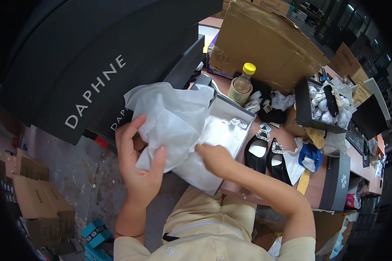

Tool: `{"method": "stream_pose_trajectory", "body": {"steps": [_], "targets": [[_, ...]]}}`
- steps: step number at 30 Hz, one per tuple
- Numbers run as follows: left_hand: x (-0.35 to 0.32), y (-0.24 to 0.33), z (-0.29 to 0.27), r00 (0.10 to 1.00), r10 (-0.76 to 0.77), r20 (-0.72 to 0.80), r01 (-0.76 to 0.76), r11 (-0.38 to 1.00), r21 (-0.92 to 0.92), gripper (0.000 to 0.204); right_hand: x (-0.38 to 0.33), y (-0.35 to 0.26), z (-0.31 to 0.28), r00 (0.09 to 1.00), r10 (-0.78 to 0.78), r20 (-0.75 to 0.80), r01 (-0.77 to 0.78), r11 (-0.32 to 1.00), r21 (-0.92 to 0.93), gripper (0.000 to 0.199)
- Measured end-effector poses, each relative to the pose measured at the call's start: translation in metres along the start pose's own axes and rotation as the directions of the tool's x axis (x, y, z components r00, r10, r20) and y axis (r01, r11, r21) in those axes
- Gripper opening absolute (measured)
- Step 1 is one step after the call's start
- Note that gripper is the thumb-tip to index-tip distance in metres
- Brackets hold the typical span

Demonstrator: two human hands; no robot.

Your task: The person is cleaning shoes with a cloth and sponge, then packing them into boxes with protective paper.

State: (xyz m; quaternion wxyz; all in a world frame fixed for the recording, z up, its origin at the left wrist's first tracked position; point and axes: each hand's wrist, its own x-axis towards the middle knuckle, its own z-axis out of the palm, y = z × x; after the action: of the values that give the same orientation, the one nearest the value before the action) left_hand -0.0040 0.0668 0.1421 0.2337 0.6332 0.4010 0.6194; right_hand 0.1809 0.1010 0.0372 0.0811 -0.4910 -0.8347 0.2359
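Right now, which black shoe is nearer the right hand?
The shoe on the left, just beside the open box; the other shoe lies farther right, next to the white sheet.

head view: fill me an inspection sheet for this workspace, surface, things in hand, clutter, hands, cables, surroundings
surface: pink table, crowded
things in hand: white tissue paper, loosely bunched, above an open box that also has white paper inside
clutter: black shoes with sparkly buckles, bottle with a yellow cap, black box full of crumpled paper, keyboard at right
hands: left hand holds the tissue paper; right hand has curled fingers at the paper, grip hidden
cables: nothing seen clearly
surroundings: scuffed grey floor, cardboard boxes and teal boxes at lower left
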Motion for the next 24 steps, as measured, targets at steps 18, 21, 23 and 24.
{"method": "stream_pose_trajectory", "body": {"steps": [18, 21, 23, 24], "targets": [[0.071, 0.024, 0.024, 0.842, 0.359, 0.402, -0.446, 0.883, 0.145, 0.022, -0.050, -0.020, -0.170, 0.876, 0.178, -0.448, 0.189, 0.729, 0.658, 0.023], [0.048, 0.014, 0.034, 0.974, 0.203, 0.101, -0.207, 0.978, 0.033, 0.037, -0.062, -0.009, -0.184, 0.676, 0.355, -0.646, 0.216, 0.742, 0.635, 0.018], [0.011, -0.013, 0.048, 0.995, 0.097, 0.027, -0.092, 0.985, -0.144, 0.049, -0.068, 0.001, -0.181, 0.558, 0.451, -0.696, 0.239, 0.716, 0.656, 0.018], [-0.017, -0.029, 0.056, 0.998, -0.004, 0.058, 0.014, 0.985, -0.172, 0.057, -0.067, 0.007, -0.179, 0.516, 0.476, -0.712, 0.267, 0.701, 0.662, 0.018]]}}
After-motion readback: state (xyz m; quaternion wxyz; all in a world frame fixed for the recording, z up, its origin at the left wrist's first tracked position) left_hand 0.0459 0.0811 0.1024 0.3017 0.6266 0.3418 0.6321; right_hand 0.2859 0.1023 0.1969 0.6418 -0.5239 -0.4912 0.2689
